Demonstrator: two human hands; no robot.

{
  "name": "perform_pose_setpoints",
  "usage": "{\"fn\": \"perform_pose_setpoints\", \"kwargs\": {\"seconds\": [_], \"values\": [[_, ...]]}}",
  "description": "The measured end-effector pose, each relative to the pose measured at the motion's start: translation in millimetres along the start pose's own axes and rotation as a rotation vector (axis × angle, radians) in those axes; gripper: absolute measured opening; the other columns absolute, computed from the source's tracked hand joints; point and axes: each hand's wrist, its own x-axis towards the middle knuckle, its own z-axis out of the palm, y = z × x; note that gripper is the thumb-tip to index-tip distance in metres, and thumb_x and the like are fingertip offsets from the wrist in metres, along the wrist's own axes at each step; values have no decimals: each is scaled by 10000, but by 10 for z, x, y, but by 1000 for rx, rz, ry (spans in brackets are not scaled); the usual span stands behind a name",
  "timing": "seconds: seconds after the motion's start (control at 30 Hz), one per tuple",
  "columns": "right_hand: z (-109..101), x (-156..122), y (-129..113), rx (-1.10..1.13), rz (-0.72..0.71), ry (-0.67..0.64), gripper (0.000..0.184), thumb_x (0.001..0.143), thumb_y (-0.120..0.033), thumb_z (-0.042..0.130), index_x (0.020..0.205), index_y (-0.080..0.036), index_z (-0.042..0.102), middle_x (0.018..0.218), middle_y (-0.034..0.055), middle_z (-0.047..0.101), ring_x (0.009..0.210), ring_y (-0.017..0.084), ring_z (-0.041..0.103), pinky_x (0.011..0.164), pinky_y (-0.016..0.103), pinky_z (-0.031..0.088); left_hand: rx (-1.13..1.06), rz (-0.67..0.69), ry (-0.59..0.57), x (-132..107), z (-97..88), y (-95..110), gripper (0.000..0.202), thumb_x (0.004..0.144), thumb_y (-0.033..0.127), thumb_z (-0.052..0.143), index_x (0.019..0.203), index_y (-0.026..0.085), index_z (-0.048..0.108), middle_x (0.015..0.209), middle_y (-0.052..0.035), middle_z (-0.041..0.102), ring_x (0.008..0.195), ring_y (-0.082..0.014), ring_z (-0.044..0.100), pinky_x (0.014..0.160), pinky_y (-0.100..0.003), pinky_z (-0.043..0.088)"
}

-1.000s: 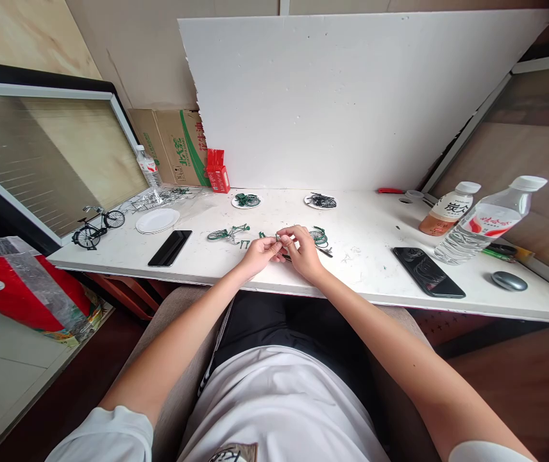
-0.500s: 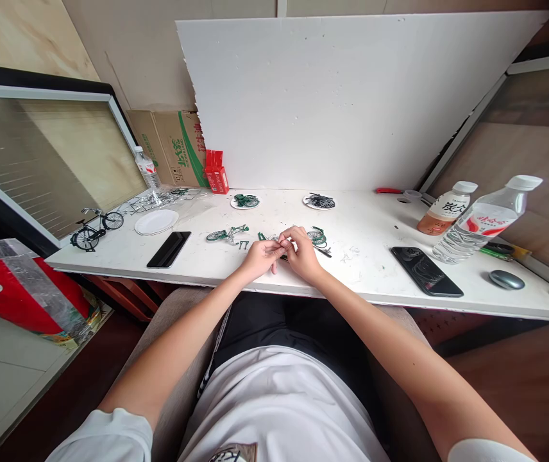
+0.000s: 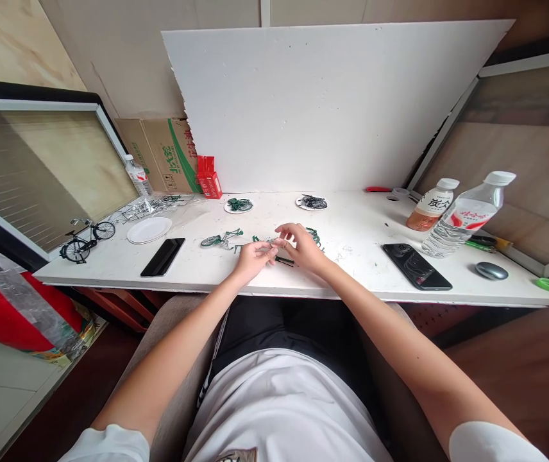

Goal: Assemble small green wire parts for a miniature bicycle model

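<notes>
- Left hand [image 3: 253,259] and right hand [image 3: 303,249]: reaching inward, fingertips close together; thumb-to-finger gaps narrow, any tiny held part indiscernible.
- Dark strip [image 3: 285,261]: on the table [image 3: 351,279], just below the fingers; green bicycle piece [image 3: 217,240] farther left.
- Versus half a second earlier: right fingers more spread, strip more exposed.
- Surroundings: white tabletop, upright white board [image 3: 332,109] behind.

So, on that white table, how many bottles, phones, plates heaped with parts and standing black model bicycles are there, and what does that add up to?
Bottles: 3
Phones: 2
Plates heaped with parts: 2
Standing black model bicycle: 1
Total: 8
</notes>
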Motion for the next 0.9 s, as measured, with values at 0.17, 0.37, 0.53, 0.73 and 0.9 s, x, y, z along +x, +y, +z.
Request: {"fn": "perform_pose_setpoints", "kwargs": {"seconds": [0.17, 0.37, 0.53, 0.73, 0.9], "values": [[-584, 97, 124, -200, 269, -282, 340, 1012, -531, 645, 980, -200, 718, 979, 90, 755, 865, 219, 651, 781, 330, 494, 36, -7, -15, -14, 5, -8, 492, 776, 554, 883, 1018, 132, 804, 1230, -175, 794, 558, -73, 577, 551, -263, 470], [-832, 119, 114, -676, 505, -440, 292, 905, -473, 794, 893, -183, 769, 963, 161, 780, 908, 302, 705, 737, 348, 490, 95, 1, -25, 8, -14, -63, 472, 807, 540, 866, 1052, 139, 818, 1201, -170, 801, 560, -79, 565, 508, -249, 451], [-798, 110, 183, -599, 576, -595, 155, 915, -324, 774, 1034, -230, 810, 1087, 117, 806, 806, 227, 718, 664, 305, 487, 110, -6, -32, 10, -20, -87, 473, 828, 538, 858, 1060, 128, 814, 1046, -153, 816, 558, -92, 570, 503, -239, 446], [-747, 53, 479, -585, 454, -559, 88, 898, -312, 797, 897, -223, 794, 944, 107, 785, 691, 200, 669, 644, 317, 502, 99, 42, -44, 7, -11, -100, 472, 826, 535, 864, 1064, 130, 821, 1140, -168, 812, 578, -93, 590, 520, -240, 474], [-619, -61, 691, -659, 236, -402, 160, 858, -139, 714, 738, -227, 656, 858, 142, 703, 751, 255, 613, 662, 375, 499, 76, 74, -40, 30, -2, -129, 440, 818, 513, 880, 1027, 129, 823, 1201, -184, 803, 598, -97, 619, 591, -271, 540]]}}
